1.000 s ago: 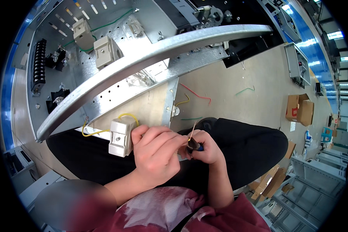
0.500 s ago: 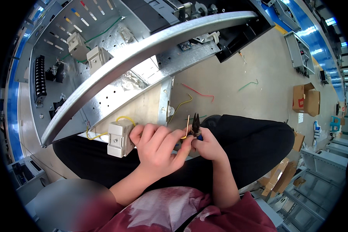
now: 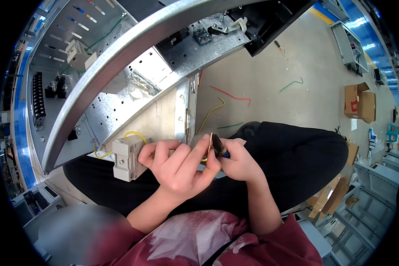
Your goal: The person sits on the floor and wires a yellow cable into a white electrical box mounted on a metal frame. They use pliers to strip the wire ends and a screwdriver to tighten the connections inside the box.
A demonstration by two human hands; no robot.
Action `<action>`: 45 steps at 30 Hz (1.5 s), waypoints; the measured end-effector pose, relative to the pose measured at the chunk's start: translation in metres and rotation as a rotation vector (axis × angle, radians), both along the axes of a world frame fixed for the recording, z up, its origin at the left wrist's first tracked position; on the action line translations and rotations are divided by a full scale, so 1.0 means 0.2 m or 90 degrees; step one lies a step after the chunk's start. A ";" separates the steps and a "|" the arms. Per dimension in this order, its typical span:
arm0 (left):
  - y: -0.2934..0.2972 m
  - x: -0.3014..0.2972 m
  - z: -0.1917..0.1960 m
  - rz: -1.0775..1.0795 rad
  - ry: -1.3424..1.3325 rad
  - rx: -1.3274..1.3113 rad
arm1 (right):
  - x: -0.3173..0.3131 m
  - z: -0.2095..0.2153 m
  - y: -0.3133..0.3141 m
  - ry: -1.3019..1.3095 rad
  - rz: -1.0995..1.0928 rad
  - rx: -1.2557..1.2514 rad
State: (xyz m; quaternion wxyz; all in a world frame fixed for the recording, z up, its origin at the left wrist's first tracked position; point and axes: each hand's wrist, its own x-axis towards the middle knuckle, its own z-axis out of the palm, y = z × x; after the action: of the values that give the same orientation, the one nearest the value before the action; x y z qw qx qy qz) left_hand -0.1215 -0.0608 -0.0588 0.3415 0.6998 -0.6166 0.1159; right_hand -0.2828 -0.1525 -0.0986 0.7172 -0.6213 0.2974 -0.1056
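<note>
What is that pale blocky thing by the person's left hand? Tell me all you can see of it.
The pale block is a small boxy electrical part, off-white and plastic-looking, with stepped faces and two small round holes on its front. It lies over the person's lap, against the lower edge of the metal panel. A yellow wire loops out of its top and another runs off to its left. The left hand rests against its right side, fingers curled beside it.

I see a smooth beige workshop floor [image 3: 270,75] strewn with red, green and yellow wire offcuts [image 3: 231,94]. Brown cardboard boxes [image 3: 360,101] sit at the right, near grey metal cabinets [image 3: 350,31]. A blue floor strip [image 3: 18,133] runs along the left.
</note>
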 end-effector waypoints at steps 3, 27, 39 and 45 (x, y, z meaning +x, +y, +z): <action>0.00 0.00 0.00 0.002 -0.002 -0.002 | 0.01 -0.01 0.00 0.003 -0.002 -0.018; 0.01 0.01 0.00 -0.016 0.013 -0.021 | -0.02 -0.04 0.00 0.039 -0.008 -0.079; 0.02 0.01 0.00 -0.046 0.043 -0.036 | -0.07 -0.02 -0.04 0.091 -0.017 -0.163; 0.03 0.02 0.00 -0.060 0.056 -0.062 | -0.11 0.11 -0.08 0.143 0.049 -0.250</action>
State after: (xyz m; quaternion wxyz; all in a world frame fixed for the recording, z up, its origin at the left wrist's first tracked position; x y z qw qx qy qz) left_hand -0.1175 -0.0550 -0.0596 0.4071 0.6571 -0.6267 0.0991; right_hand -0.3050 -0.1679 -0.0769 0.5485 -0.7676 0.3252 -0.0643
